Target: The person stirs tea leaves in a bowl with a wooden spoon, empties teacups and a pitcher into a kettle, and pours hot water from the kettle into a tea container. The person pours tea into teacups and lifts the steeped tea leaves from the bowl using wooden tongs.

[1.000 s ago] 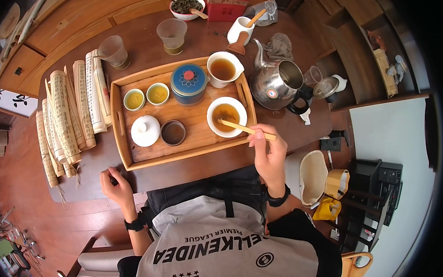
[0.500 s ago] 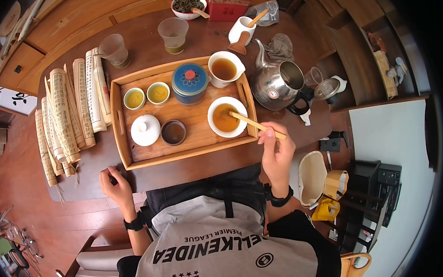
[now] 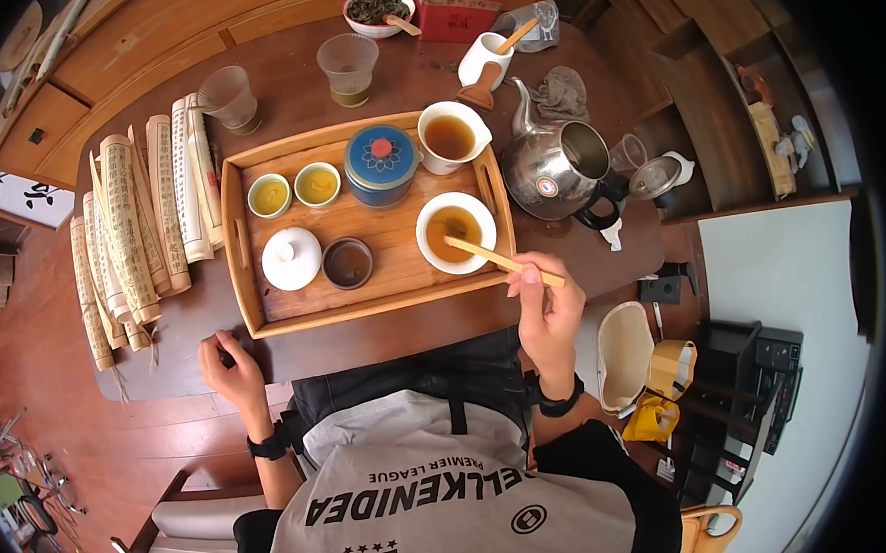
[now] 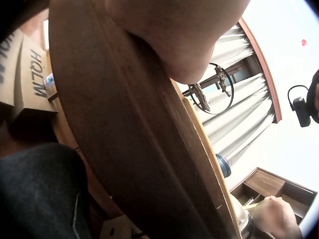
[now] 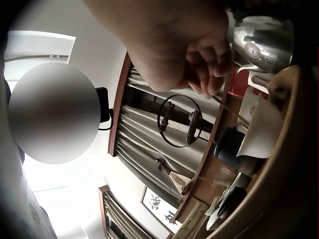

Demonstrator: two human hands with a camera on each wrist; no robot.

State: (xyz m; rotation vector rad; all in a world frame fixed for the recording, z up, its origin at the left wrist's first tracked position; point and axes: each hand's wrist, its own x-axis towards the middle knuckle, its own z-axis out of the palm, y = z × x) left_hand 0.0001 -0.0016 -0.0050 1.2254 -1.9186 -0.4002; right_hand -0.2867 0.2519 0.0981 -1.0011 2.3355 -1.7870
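My right hand (image 3: 549, 316) pinches a thin, flat bamboo stick (image 3: 507, 263) between thumb and fingers. The stick slants over the near rim of a white bowl (image 3: 428, 261), its far tip in the amber tea. In the right wrist view, the stick (image 5: 232, 110) runs from the fingers down to the bowl (image 5: 264, 132). My left hand (image 3: 233, 376) rests at the table's near edge, left of the tray, fingers loosely curled. A white lid (image 3: 292, 259) and a small dark cup (image 3: 347, 264) sit on the wooden tray (image 3: 385, 315), left of the bowl.
Behind the bowl stand a white pitcher of tea (image 3: 447, 158), a blue canister (image 3: 380, 185) and two small cups of yellow tea (image 3: 271, 196). A steel kettle (image 3: 548, 176) is right of the tray; bamboo scrolls (image 3: 164, 206) lie left. Two clear cups (image 3: 349, 69) stand behind.
The stick's tip swung to the right and back within the bowl, my right hand shifting right and then slightly back. My left hand has stayed in place.
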